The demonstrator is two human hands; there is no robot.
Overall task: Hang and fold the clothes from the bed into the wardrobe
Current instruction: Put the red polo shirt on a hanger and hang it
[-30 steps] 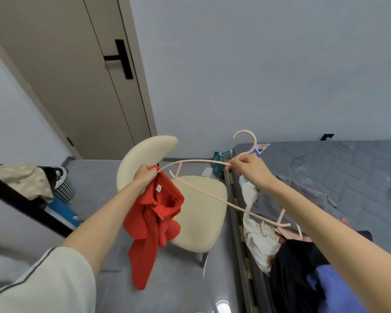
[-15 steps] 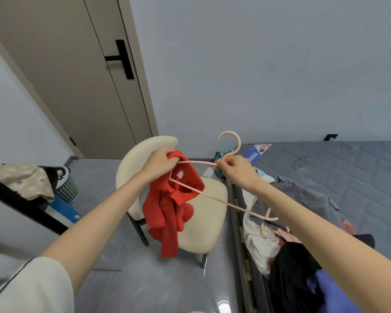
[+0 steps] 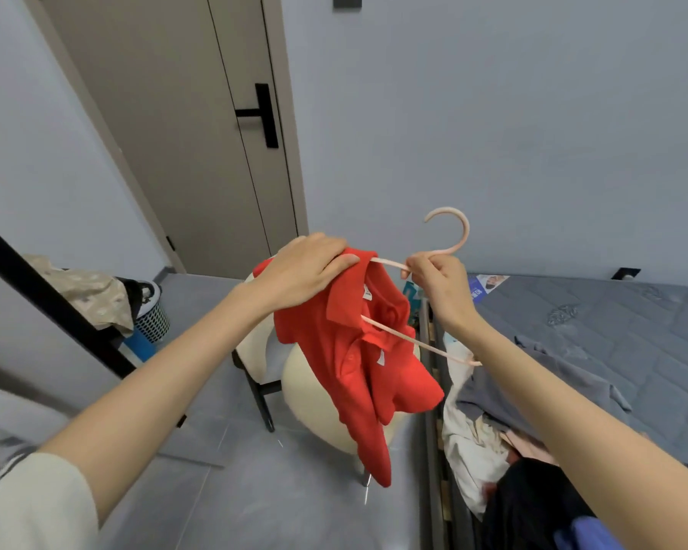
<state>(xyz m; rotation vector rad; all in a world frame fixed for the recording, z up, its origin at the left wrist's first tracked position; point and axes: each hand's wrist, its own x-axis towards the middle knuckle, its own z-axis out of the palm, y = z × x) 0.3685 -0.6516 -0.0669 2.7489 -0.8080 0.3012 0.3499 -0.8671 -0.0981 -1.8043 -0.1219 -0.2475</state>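
Observation:
A small red polo shirt [image 3: 350,351] hangs in mid air in front of me, above the chair. My left hand [image 3: 304,264] grips its shoulder and collar from above. A pale pink hanger [image 3: 451,236] is held at its neck by my right hand [image 3: 437,279], hook pointing up. One hanger arm runs into the shirt's collar under my left hand; the other arm sticks out through the collar opening toward the bed. A pile of clothes [image 3: 505,442], white, grey, black and blue, lies on the grey bed [image 3: 612,323] at the right.
A cream chair [image 3: 314,398] stands directly below the shirt on the grey floor. A closed door [image 3: 215,125] with a black handle is behind it. At the left are a dark rail [image 3: 52,307], a draped beige cloth and a laundry basket [image 3: 151,315].
Both hands have risen and come closer together. The shirt has been pulled further over the hanger's left arm, and the hanger's hook now points upright.

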